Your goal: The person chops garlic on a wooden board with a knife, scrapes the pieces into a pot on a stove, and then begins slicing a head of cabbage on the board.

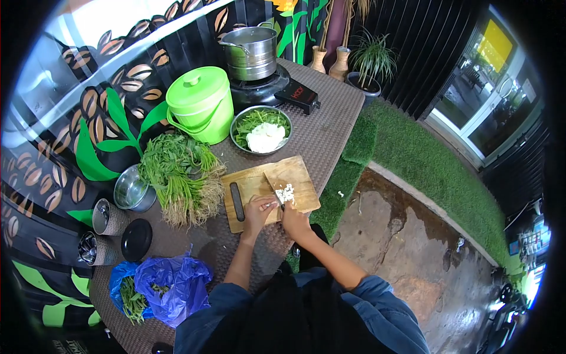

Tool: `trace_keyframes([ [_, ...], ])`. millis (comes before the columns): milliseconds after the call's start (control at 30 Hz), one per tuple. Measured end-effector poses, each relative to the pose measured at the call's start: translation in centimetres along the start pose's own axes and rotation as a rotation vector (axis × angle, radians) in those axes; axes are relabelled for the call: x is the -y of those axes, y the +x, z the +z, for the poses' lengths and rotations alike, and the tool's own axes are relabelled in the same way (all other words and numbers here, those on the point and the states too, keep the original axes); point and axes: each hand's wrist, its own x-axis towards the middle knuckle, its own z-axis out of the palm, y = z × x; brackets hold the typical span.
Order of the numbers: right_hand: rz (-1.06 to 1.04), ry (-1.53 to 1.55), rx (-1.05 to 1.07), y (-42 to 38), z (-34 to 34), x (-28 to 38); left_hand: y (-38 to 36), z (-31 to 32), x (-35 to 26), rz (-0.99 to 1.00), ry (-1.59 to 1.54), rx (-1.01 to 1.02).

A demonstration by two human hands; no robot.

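Note:
A wooden cutting board with a dark slot handle lies on the brown woven-pattern table. My right hand is closed around the handle of a knife, whose blade points away over the board. Beside the blade sits a small heap of chopped white pieces. To the left of the knife, my left hand is over the board, its fingers pinched on a small pale piece close to the blade. What that piece is cannot be made out.
Beyond the board stand a bowl of greens, a green lidded bucket and a pot on a stove. Leafy greens with roots, a metal bowl, a black lid and blue bags are left.

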Motion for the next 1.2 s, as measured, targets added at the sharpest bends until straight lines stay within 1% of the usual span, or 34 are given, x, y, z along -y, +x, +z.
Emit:
trace_keyframes([
  [67,-0.030,0.002,-0.031,0.2,-0.5,-0.3,0.0,0.0,-0.1,0.008,0.077,-0.004],
  [133,-0.063,-0.003,-0.059,0.0,-0.7,-0.3,-0.2,0.2,0.0,-0.007,0.072,-0.015],
  [200,-0.034,-0.073,-0.084,-1.1,-0.3,-0.2,-0.2,0.2,-0.1,-0.023,0.064,-0.031],
  [233,-0.034,-0.078,-0.082,-1.3,0.0,0.0,-0.2,0.2,-0.3,-0.068,0.051,-0.022],
  [267,0.008,-0.067,-0.064,-1.4,0.4,0.5,-0.3,0.2,-0.4,-0.114,0.037,-0.013],
  [300,0.050,-0.055,-0.046,-1.4,0.9,0.7,-0.4,0.3,-0.4,-0.116,0.033,-0.014],
  [400,0.019,-0.055,-0.069,-0.3,1.2,0.7,-0.5,0.3,0.0,-0.114,0.028,-0.023],
  [467,0.014,-0.040,-0.048,0.6,0.7,0.3,-0.5,0.4,0.6,0.016,0.094,-0.043],
  [500,0.035,-0.008,-0.004,0.2,-0.6,0.7,-0.4,0.4,0.4,0.019,0.096,-0.046],
  [567,0.050,0.067,0.080,-0.7,-2.5,1.0,-0.5,0.4,-0.1,-0.050,0.058,-0.060],
  [600,0.050,0.066,0.081,-0.9,-2.1,1.0,-0.5,0.3,-0.1,-0.051,0.058,-0.061],
  [667,0.084,0.044,-0.010,-1.6,-0.2,0.5,-0.6,0.3,-0.1,0.035,0.133,-0.049],
  [700,0.080,0.027,-0.046,-1.9,0.5,0.6,-0.5,0.1,-0.5,0.035,0.128,-0.049],
  [800,0.055,-0.040,-0.079,-1.3,1.3,0.6,-0.2,-0.1,-1.5,0.050,0.175,-0.040],
  [867,0.037,0.002,-0.067,-0.6,0.9,0.0,-0.3,-0.2,-1.5,0.112,0.201,-0.095],
  [900,0.027,0.006,-0.066,-0.3,0.6,-0.1,-0.2,-0.2,-1.4,0.113,0.204,-0.094],
  [967,0.024,0.012,-0.036,0.1,-0.2,-0.5,-0.1,0.0,-1.2,0.129,0.274,-0.207],
  [1000,0.024,0.013,-0.037,0.0,-0.6,-0.5,-0.1,0.0,-1.1,0.130,0.275,-0.207],
  [1067,0.024,-0.034,-0.004,-0.4,-1.1,-0.5,-0.1,0.1,-0.8,0.032,0.236,-0.146],
  [1200,0.068,0.000,0.008,-1.6,0.0,0.0,-0.2,0.2,-0.3,0.057,0.255,-0.148],
])
